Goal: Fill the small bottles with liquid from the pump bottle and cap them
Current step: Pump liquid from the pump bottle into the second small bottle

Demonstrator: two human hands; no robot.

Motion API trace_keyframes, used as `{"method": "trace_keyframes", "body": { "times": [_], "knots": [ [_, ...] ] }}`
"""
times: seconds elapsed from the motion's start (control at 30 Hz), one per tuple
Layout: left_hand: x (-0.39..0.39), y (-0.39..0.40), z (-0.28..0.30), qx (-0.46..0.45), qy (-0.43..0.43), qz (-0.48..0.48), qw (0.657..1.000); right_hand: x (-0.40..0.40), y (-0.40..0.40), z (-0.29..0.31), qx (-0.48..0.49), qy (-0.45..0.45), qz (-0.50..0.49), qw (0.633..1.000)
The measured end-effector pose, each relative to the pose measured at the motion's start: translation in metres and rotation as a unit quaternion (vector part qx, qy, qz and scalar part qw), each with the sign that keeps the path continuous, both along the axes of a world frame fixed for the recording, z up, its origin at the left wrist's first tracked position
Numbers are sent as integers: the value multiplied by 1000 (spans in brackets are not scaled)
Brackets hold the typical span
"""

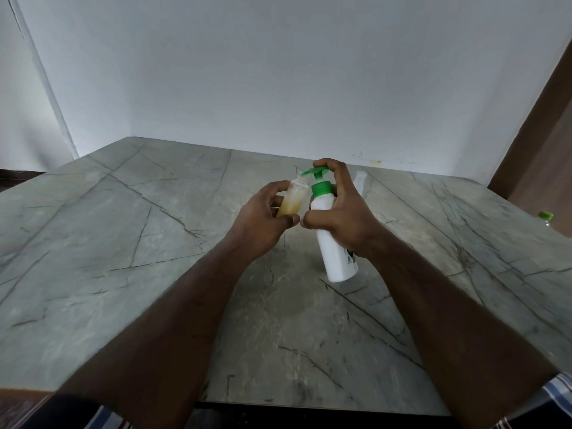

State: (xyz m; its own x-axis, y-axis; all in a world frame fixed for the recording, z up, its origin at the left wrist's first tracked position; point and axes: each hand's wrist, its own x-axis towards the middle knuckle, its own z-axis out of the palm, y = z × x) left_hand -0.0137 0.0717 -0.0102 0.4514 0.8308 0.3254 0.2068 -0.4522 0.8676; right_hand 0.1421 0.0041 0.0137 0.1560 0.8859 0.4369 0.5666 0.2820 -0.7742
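My right hand (339,216) grips a white pump bottle (335,252) with a green collar and green pump head, held tilted above the table; a finger rests on top of the pump head (314,171). My left hand (263,221) holds a small clear bottle (294,198), uncapped and partly filled with yellowish liquid. The green nozzle tip sits right at the small bottle's open mouth. Another small clear bottle (360,181) stands on the table behind my right hand, mostly hidden.
The grey marble-patterned table (154,243) stretches to a white wall. A clear bottle with a green cap (546,218) peeks in at the table's right edge. A brown door frame rises at far right.
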Motion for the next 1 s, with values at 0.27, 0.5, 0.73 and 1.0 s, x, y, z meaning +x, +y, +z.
{"method": "trace_keyframes", "body": {
  "times": [0.27,0.5,0.73,1.0],
  "knots": [
    [0,0,-1,-5,-3,-3,1000,-1,0,-1,4,4,3,1000],
    [1,1,-1,-5,-2,1,1000,-1,0,0,1,-3,3,1000],
    [1,0,-1,2,3,-8,1000,1,0,0,9,7,-1,1000],
    [2,1,-1,-8,-3,1,1000,-1,1,-1,8,3,8,1000]
  ]
}}
